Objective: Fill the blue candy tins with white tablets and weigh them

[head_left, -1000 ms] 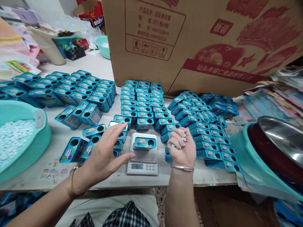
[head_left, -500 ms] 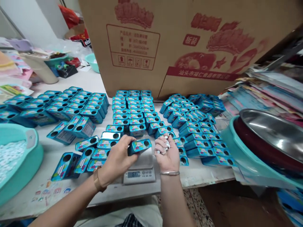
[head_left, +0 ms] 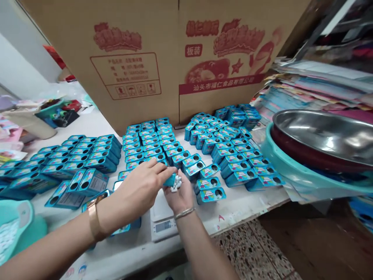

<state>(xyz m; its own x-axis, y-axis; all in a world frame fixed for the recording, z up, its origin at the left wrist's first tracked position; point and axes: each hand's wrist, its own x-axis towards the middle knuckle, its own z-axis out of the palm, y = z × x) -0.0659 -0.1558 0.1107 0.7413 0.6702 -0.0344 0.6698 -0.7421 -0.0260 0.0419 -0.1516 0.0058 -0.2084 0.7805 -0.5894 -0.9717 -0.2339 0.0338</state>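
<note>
My left hand (head_left: 142,186) grips a small blue candy tin (head_left: 170,180), tilted toward my other palm. Most of that tin is hidden by my fingers. Cupped below it, my right hand (head_left: 183,200) holds a heap of small white candies (head_left: 176,184) at the tin's edge. Under both hands sits a white digital scale (head_left: 163,228), partly covered by them. More blue tins (head_left: 214,194) with round dark holes in their tops stand just beyond my right hand, and others lie partly hidden beneath my left arm.
At the left edge is a turquoise tub (head_left: 33,223) of white candies. Rows of tins (head_left: 101,159) fill the table before a large cardboard box (head_left: 163,105). On the right, a steel bowl (head_left: 326,134) rests in a turquoise basin (head_left: 269,147), near stacked printed sheets (head_left: 279,93).
My left hand has brought the tin over to my right palm and tipped it. My right hand has turned and moved left beneath it. The view has swung right.
</note>
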